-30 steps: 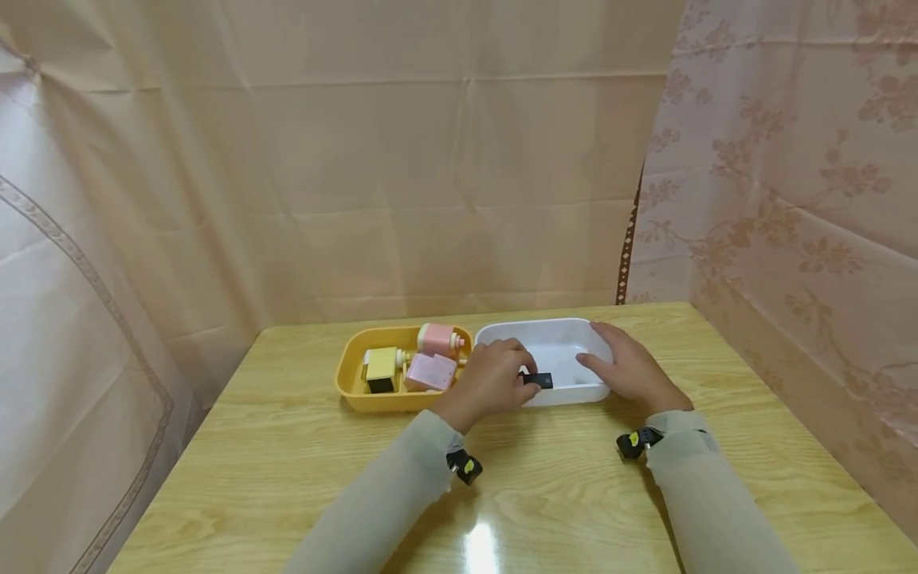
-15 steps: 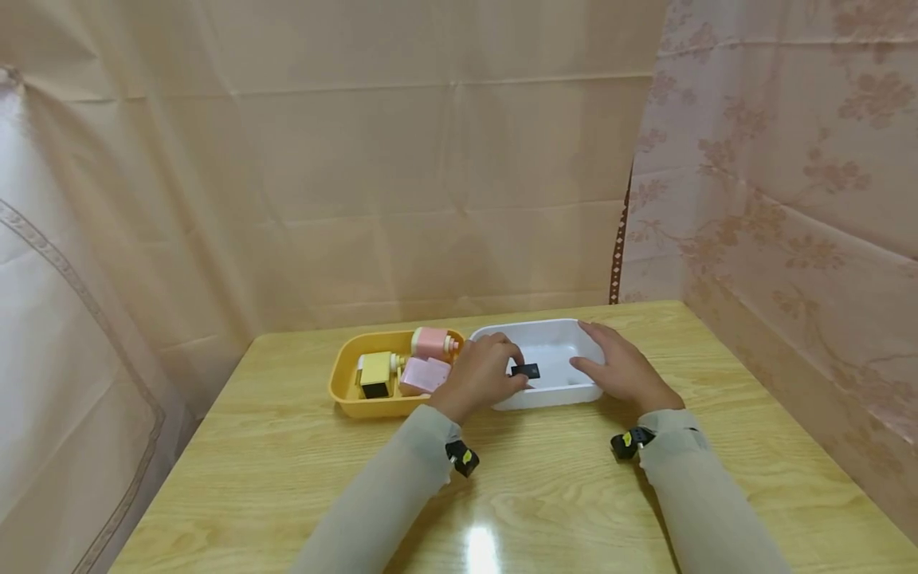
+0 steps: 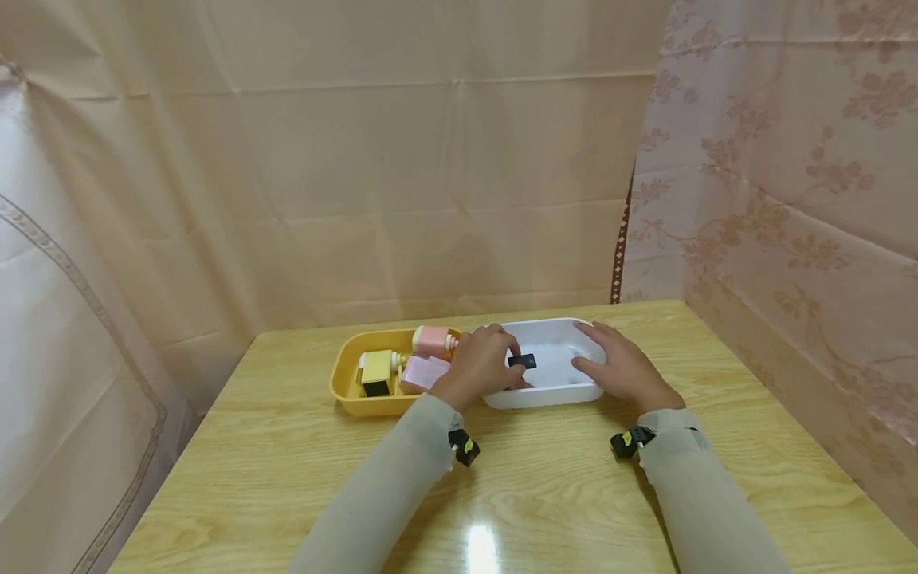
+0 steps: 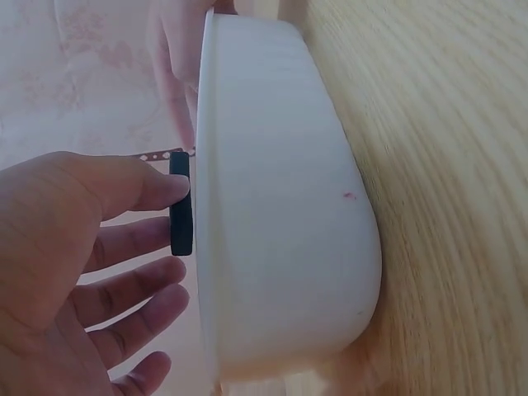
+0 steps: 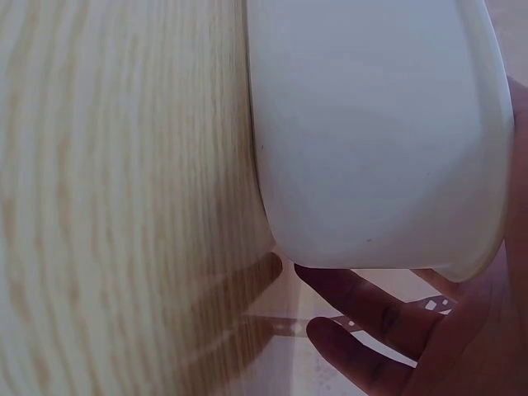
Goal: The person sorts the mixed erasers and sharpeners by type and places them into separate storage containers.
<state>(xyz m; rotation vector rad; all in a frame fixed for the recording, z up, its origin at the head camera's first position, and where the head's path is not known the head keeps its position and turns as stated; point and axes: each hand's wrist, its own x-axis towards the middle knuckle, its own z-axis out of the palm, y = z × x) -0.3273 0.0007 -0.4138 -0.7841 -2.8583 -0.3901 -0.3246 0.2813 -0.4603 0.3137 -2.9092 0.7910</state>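
My left hand [image 3: 482, 363] pinches a small, flat black rectangular piece [image 3: 523, 361] between thumb and fingers. In the left wrist view the black piece [image 4: 181, 203] stands edge-on by the rim of the white bin [image 4: 272, 190], its other fingers spread loosely below. The white bin [image 3: 548, 396] sits on the table. At its right end my right hand [image 3: 627, 367] holds the wall, thumb over the inside and fingers around the outside. In the right wrist view, fingers [image 5: 371, 305] reach around the bin's far end; the thumb is hidden there.
A yellow bin [image 3: 373, 406] stands left of the white one, partly behind my left hand. In it lie a yellow block [image 3: 377, 368] with a black end, a pink block [image 3: 430, 341] with a stepped round tip, and a lilac block [image 3: 423, 373]. Curtains [image 3: 459, 199] hang behind the table.
The left hand has drawn the black piece a little up and leftward, toward the yellow bin. The right hand stays at the white bin's end. The head view has shifted slightly.
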